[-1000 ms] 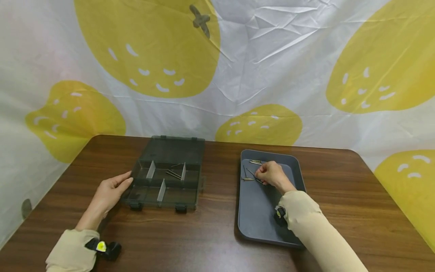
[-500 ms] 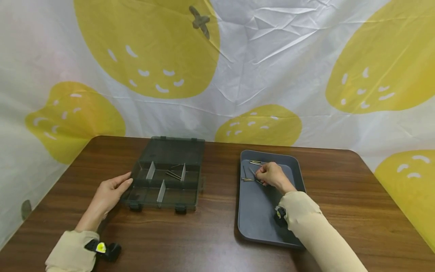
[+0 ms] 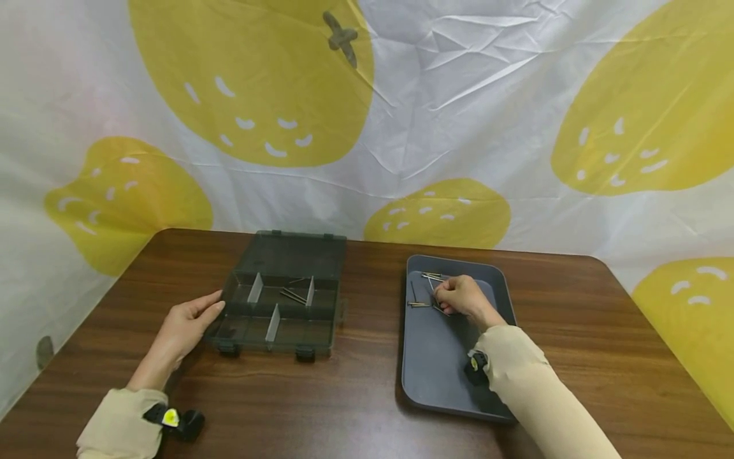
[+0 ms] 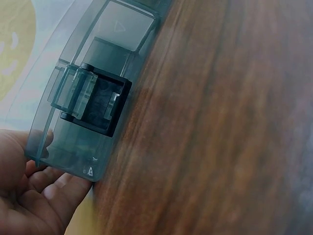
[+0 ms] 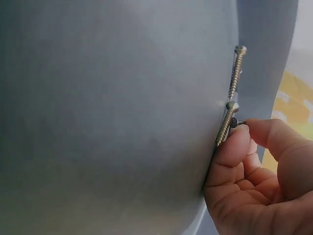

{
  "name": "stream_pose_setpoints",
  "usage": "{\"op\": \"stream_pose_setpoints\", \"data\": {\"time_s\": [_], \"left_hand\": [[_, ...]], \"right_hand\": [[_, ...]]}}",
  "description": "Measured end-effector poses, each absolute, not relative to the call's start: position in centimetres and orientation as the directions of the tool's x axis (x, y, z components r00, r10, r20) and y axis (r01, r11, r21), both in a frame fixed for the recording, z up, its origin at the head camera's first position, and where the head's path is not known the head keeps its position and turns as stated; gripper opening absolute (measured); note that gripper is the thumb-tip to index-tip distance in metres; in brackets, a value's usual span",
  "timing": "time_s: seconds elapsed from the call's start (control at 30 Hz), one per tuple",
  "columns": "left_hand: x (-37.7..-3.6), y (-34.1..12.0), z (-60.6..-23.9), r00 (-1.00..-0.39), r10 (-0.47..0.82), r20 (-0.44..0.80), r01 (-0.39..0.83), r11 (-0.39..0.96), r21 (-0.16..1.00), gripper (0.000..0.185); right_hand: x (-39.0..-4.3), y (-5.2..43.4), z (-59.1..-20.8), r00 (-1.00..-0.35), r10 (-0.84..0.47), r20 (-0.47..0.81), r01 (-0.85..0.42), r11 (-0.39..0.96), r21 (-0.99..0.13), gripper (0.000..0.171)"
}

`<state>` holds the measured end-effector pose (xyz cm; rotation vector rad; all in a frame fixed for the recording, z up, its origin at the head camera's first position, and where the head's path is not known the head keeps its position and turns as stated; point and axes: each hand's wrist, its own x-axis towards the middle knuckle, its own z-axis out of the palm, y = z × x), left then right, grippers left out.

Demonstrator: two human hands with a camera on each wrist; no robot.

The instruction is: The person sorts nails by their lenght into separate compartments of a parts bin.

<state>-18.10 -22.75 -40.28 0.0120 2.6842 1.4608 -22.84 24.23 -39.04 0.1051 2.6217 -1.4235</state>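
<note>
the right hand (image 3: 459, 296) has edged slightly right, fingers pinching a screw (image 5: 225, 123) off the grey tray (image 3: 436, 370). at centre left, the left hand (image 3: 186, 325) rests open-fingered against the compartment box (image 3: 281, 306), steadying it.

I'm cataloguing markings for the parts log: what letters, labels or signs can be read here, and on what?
"A": moulded on the corner of the clear organiser box, by the left hand.
A raised triangle sign on the box's panel beyond the latch.
No text shows on the grey tray or the screws.
</note>
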Motion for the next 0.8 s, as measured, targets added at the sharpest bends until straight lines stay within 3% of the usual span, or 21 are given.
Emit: {"op": "stream_pose_setpoints", "data": {"time_s": [0.27,0.47,0.8], "left_hand": [[-18.1,-22.8,-40.4,-0.996,0.049,-0.068,-0.031,0.541,0.841,0.057],[-18.1,-22.8,-40.3,-0.997,0.050,-0.064,-0.027,0.540,0.841,0.059],[-18.1,-22.8,-40.3,-0.998,0.048,-0.051,-0.017,0.546,0.837,0.057]], "right_hand": [[-22.8,24.4,-38.7,-0.977,0.017,-0.212,0.199,0.425,-0.883,0.018],[-22.9,23.9,-37.6,-0.984,0.005,-0.176,0.166,0.357,-0.919,0.022],[-23.1,19.4,-35.4,-0.988,-0.022,-0.151,0.145,0.159,-0.976,0.017]]}}
